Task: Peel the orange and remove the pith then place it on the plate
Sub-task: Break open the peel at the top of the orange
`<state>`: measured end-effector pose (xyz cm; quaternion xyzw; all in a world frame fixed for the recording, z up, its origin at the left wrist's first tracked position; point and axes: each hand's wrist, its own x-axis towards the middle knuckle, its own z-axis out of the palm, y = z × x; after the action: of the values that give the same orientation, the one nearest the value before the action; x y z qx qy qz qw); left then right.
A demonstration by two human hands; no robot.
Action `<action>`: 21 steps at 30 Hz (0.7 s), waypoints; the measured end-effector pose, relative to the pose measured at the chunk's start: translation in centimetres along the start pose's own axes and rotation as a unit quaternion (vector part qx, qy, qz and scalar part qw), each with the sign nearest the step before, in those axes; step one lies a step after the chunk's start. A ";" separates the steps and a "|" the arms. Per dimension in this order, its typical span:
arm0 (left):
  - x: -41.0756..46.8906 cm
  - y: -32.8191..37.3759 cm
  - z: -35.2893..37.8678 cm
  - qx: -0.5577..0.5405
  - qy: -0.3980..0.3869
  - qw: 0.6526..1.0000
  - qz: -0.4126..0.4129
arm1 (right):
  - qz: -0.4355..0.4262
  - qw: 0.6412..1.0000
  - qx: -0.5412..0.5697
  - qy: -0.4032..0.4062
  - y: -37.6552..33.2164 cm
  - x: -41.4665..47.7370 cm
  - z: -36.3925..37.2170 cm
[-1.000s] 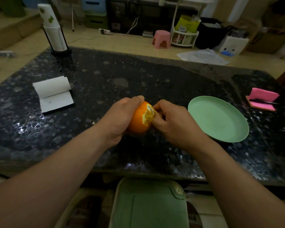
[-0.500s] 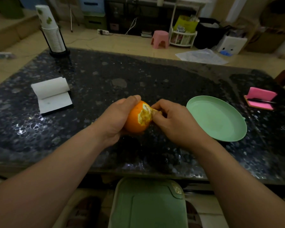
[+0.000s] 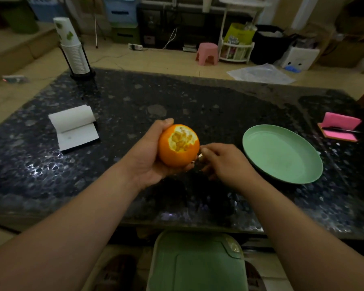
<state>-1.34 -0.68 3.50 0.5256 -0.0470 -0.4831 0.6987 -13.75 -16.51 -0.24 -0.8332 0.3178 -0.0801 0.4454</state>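
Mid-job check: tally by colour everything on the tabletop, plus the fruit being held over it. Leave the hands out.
Orange: 1, the orange, part-peeled.
Green: 1, the plate.
White: 2, the paper roll and the cup stack in its stand.
Pink: 1, the pad.
Black: 1, the pen-like item lying on the pad.
Total: 6.
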 end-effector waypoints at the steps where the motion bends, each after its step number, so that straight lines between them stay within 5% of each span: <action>1: 0.3 -0.1 0.0 -0.010 0.018 1.000 0.002 | -0.021 0.996 -0.086 0.013 0.4 0.1 0.3; 3: 0.7 -0.2 -0.1 -0.031 0.049 0.998 0.011 | -0.039 0.988 -0.145 0.039 0.2 0.0 0.6; 7: 1.4 -0.2 -0.6 -0.051 0.069 0.995 0.043 | -0.025 0.994 -0.054 0.096 -1.2 -0.5 0.0; 12: 1.4 -0.2 -0.3 -0.044 0.036 0.996 0.075 | 0.014 0.975 0.223 -0.014 -3.6 -2.5 0.0; 21: 0.9 -0.4 0.0 0.084 -0.010 0.993 0.077 | -0.094 0.987 0.113 0.071 -3.8 -3.6 -0.9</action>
<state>-1.15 -1.33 2.83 0.5719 -0.1348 -0.4277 0.6869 -15.20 -13.49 3.82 -0.7959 0.2583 -0.2159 0.5033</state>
